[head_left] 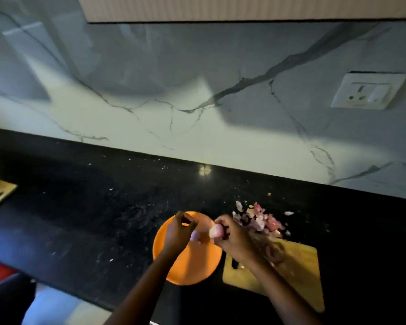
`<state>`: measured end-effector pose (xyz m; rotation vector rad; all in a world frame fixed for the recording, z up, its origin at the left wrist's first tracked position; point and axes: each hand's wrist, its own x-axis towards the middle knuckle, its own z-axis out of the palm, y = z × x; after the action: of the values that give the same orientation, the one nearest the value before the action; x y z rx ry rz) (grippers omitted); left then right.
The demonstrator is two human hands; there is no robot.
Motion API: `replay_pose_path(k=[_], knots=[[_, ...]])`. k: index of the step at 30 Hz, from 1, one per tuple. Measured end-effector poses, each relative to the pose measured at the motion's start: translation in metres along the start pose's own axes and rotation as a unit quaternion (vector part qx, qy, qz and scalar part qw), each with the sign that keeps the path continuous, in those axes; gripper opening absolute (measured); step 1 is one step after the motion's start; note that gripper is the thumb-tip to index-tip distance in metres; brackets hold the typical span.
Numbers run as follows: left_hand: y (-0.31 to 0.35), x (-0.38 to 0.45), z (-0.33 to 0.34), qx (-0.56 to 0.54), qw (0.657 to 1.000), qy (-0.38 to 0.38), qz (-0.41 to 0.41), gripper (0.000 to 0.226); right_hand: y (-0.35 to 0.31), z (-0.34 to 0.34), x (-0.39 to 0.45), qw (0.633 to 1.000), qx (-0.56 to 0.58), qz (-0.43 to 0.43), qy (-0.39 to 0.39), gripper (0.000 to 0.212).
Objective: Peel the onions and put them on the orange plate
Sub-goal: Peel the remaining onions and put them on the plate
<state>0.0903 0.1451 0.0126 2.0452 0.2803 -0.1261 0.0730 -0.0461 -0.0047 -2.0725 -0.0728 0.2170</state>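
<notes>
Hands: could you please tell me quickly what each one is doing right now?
Left hand: fingers curled, contents cannot be told.
Right hand: grips an onion.

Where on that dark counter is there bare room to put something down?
The widest free stretch of black counter lies left of the orange plate, up to the marble wall. Another patch runs right of the wooden cutting board. It is crowded behind the board, where the onion peels pile up, and over the plate, where both hands work.
</notes>
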Motion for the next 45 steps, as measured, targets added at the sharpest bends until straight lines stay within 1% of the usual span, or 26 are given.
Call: replay_pose_path(k=[2,3,6,8,10,12,16,20,24,26,28,30,33,35,37,40,41,43,45], knots=[[-0.013,-0.004,-0.016,0.010,0.999,0.046,-0.019,0.005,-0.014,0.025,0.006,0.996,-0.052,-0.039,-0.060,0.048],[-0.021,-0.007,-0.023,0.006,0.997,0.069,-0.031,0.004,-0.021,0.036,0.008,0.990,-0.096,-0.062,-0.081,0.047],[-0.043,-0.015,-0.040,-0.025,0.990,0.110,-0.087,0.006,-0.036,0.061,0.015,0.953,-0.242,-0.141,-0.115,0.036],[-0.056,-0.020,-0.048,-0.039,0.984,0.121,-0.122,0.008,-0.039,0.074,0.019,0.932,-0.292,-0.162,-0.139,0.028],[-0.064,-0.025,-0.054,-0.052,0.980,0.125,-0.144,0.009,-0.037,0.083,0.021,0.922,-0.315,-0.161,-0.157,0.028],[-0.070,-0.028,-0.058,-0.068,0.977,0.129,-0.155,0.009,-0.036,0.086,0.022,0.920,-0.323,-0.160,-0.155,0.031],[-0.075,-0.028,-0.060,-0.070,0.977,0.122,-0.159,0.008,-0.030,0.083,0.026,0.929,-0.297,-0.157,-0.153,0.040],[-0.073,-0.020,-0.054,-0.067,0.983,0.085,-0.151,0.009,-0.026,0.072,0.028,0.945,-0.262,-0.133,-0.145,0.047],[-0.058,-0.009,-0.041,-0.056,0.990,0.061,-0.116,0.008,-0.020,0.050,0.026,0.973,-0.182,-0.098,-0.105,0.034],[-0.045,-0.004,-0.029,-0.048,0.994,0.044,-0.092,0.007,-0.014,0.034,0.026,0.984,-0.146,-0.071,-0.077,0.031],[-0.029,0.002,-0.011,-0.031,0.998,0.014,-0.061,0.007,-0.010,0.014,0.024,0.990,-0.127,-0.041,-0.036,0.031],[-0.009,0.006,0.010,-0.028,0.999,-0.032,-0.028,0.008,-0.002,-0.006,0.020,0.994,-0.108,-0.025,0.011,0.028],[0.019,0.011,0.044,0.001,0.996,-0.083,0.037,0.008,0.008,-0.036,0.008,0.993,-0.086,0.004,0.081,0.025],[0.035,0.012,0.066,0.020,0.992,-0.113,0.056,0.006,0.018,-0.057,-0.003,0.989,-0.081,0.036,0.119,0.026],[0.045,0.012,0.088,0.026,0.987,-0.146,0.060,0.005,0.028,-0.077,-0.020,0.983,-0.076,0.080,0.147,0.031],[0.049,0.007,0.116,0.048,0.978,-0.189,0.068,0.006,0.047,-0.100,-0.051,0.976,-0.050,0.151,0.149,0.049],[0.051,0.004,0.123,0.058,0.975,-0.202,0.067,0.007,0.054,-0.103,-0.062,0.975,-0.053,0.164,0.142,0.051],[0.052,-0.002,0.134,0.074,0.970,-0.223,0.067,0.009,0.066,-0.103,-0.078,0.973,-0.075,0.177,0.125,0.052],[0.052,-0.006,0.142,0.081,0.967,-0.231,0.065,0.010,0.073,-0.098,-0.085,0.973,-0.098,0.170,0.119,0.058]])
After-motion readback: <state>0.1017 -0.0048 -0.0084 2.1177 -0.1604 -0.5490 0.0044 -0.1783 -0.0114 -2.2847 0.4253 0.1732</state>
